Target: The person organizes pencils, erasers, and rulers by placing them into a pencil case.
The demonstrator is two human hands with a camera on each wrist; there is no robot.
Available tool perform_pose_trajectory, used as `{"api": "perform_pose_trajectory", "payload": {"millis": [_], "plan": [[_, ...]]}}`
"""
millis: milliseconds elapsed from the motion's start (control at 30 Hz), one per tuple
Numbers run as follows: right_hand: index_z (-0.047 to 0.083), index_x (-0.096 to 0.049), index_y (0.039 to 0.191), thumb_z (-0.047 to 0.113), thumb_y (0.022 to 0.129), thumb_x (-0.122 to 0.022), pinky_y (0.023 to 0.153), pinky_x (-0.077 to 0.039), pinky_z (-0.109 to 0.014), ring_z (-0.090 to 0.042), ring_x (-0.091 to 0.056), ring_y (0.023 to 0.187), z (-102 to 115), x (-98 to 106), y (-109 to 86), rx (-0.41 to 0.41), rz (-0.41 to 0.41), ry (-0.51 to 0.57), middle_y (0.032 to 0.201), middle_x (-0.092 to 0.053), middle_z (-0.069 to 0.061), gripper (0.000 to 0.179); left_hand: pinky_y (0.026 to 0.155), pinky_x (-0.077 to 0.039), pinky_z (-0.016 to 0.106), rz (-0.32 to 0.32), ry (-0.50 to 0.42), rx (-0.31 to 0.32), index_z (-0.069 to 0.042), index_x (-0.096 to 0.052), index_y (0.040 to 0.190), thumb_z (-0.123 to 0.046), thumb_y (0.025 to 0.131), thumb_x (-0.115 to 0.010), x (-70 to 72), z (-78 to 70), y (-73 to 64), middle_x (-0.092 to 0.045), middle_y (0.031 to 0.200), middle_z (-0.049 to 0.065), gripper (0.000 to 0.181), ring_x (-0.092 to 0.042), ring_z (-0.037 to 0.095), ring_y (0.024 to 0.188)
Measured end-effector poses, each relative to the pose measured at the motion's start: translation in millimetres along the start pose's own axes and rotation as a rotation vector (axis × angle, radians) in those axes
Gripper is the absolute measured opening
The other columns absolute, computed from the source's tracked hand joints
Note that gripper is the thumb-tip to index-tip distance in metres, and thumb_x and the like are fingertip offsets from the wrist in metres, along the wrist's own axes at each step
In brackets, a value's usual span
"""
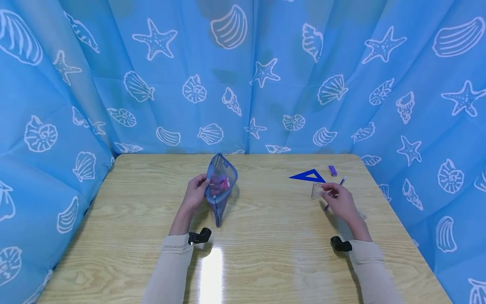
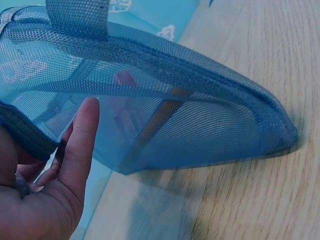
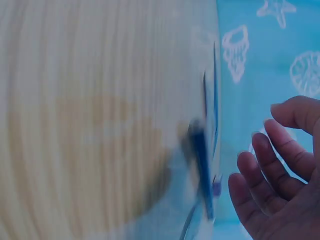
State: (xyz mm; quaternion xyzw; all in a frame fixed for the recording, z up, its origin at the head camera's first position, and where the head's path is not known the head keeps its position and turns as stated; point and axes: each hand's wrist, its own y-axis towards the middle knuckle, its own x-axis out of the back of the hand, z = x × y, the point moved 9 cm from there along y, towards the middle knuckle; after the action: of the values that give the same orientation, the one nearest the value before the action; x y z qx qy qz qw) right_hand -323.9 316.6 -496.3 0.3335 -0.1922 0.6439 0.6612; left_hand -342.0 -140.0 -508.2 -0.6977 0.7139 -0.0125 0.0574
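Observation:
My left hand [image 1: 195,192] grips the near-left rim of a blue mesh zip pouch [image 1: 224,200], whose mouth gapes. Through its mesh show a small pink-and-red item [image 1: 225,184] and, in the left wrist view, a brown stick-like thing [image 2: 161,120]. Over on the right, my right hand [image 1: 339,200] hovers with fingers loosely bent and apart, the fingertips right at a small clear plastic piece with markings [image 1: 316,191]. Nothing shows between these fingers [image 3: 267,150] in the right wrist view. A pencil [image 1: 343,181] lies partly hidden beneath that hand.
A blue set square [image 1: 308,175] and a purple eraser [image 1: 332,170] lie beyond the right hand. Another clear piece [image 1: 362,215] is beside the right wrist. The wooden table [image 1: 265,236] meets a blue shell-patterned curtain [image 1: 231,105] at the back and sides.

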Motion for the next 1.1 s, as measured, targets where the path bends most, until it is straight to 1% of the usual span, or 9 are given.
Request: {"api": "perform_pose_trajectory", "payload": {"millis": [133,300,467,567,633,767,933,1033,1100], "plan": [[-0.009,-0.064,0.121,0.008,0.100,-0.061,0.072,-0.046,-0.013,-0.021,-0.060,0.091,-17,17,-1.2,-0.043,-0.057,-0.026,0.110,-0.066,-0.027,0.028,0.079,-0.059,0.028,-0.001,0.008,0.004,0.008,-0.056,0.134,-0.007,0.111,-0.035,-0.4,1.2,-1.7,-0.061,0.127,0.028,0.035,-0.070,0.022,0.098],[-0.009,-0.065,0.120,0.015,0.102,-0.058,0.067,-0.047,-0.016,-0.024,-0.061,0.091,-40,31,1.5,-0.146,-0.097,-0.063,0.109,-0.067,-0.027,0.030,0.080,-0.060,0.029,0.010,-0.012,-0.002,0.010,-0.054,0.135,-0.007,0.111,-0.034,-0.5,1.0,-2.9,-0.060,0.128,0.031,0.036,-0.071,0.021,0.095],[-0.007,-0.066,0.118,0.023,0.103,-0.055,0.068,-0.048,-0.025,-0.028,-0.062,0.089,-61,39,8.3,-0.256,-0.128,-0.084,0.106,-0.067,-0.024,0.036,0.079,-0.059,0.028,0.021,-0.023,-0.003,0.009,-0.055,0.134,-0.009,0.111,-0.035,0.8,1.2,-2.2,-0.060,0.127,0.031,0.035,-0.070,0.021,0.096],[-0.008,-0.066,0.117,0.026,0.102,-0.053,0.067,-0.048,-0.030,-0.029,-0.062,0.086,-70,42,11.7,-0.324,-0.132,-0.105,0.104,-0.068,-0.024,0.039,0.077,-0.059,0.027,0.026,-0.026,-0.005,0.009,-0.055,0.134,-0.009,0.111,-0.035,1.6,0.9,-1.7,-0.060,0.126,0.030,0.035,-0.070,0.019,0.093],[-0.008,-0.066,0.116,0.027,0.102,-0.052,0.065,-0.048,-0.031,-0.029,-0.062,0.084,-75,42,13.2,-0.360,-0.115,-0.115,0.104,-0.068,-0.025,0.041,0.076,-0.059,0.027,0.026,-0.023,-0.006,0.009,-0.055,0.134,-0.008,0.111,-0.035,2.0,0.5,-1.7,-0.061,0.126,0.029,0.034,-0.069,0.018,0.092],[-0.008,-0.066,0.115,0.028,0.100,-0.049,0.061,-0.048,-0.031,-0.028,-0.061,0.081,-82,41,16.4,-0.400,-0.060,-0.139,0.105,-0.067,-0.026,0.043,0.077,-0.059,0.028,0.027,-0.013,-0.014,0.008,-0.055,0.134,-0.009,0.111,-0.036,2.8,0.1,-1.4,-0.061,0.126,0.029,0.035,-0.070,0.017,0.093],[-0.008,-0.067,0.110,0.031,0.101,-0.051,0.060,-0.046,-0.031,-0.026,-0.058,0.078,-80,38,22.5,-0.407,0.018,-0.182,0.098,-0.067,-0.022,0.043,0.078,-0.060,0.028,0.030,-0.016,-0.021,0.009,-0.054,0.134,-0.009,0.111,-0.036,2.9,-0.1,-1.2,-0.061,0.126,0.029,0.035,-0.070,0.016,0.092],[-0.006,-0.069,0.104,0.035,0.100,-0.056,0.059,-0.045,-0.033,-0.025,-0.058,0.075,-77,36,25.8,-0.405,0.061,-0.204,0.093,-0.068,-0.018,0.043,0.077,-0.060,0.027,0.027,-0.024,-0.025,0.010,-0.054,0.134,-0.007,0.111,-0.035,3.0,0.0,-1.0,-0.062,0.124,0.029,0.034,-0.070,0.015,0.090],[-0.006,-0.069,0.103,0.035,0.099,-0.060,0.060,-0.047,-0.033,-0.026,-0.059,0.076,-74,33,27.1,-0.406,0.084,-0.206,0.092,-0.068,-0.017,0.042,0.077,-0.060,0.027,0.026,-0.031,-0.025,0.010,-0.054,0.134,-0.007,0.111,-0.035,3.2,0.3,-0.8,-0.062,0.123,0.028,0.034,-0.069,0.014,0.089]]}}
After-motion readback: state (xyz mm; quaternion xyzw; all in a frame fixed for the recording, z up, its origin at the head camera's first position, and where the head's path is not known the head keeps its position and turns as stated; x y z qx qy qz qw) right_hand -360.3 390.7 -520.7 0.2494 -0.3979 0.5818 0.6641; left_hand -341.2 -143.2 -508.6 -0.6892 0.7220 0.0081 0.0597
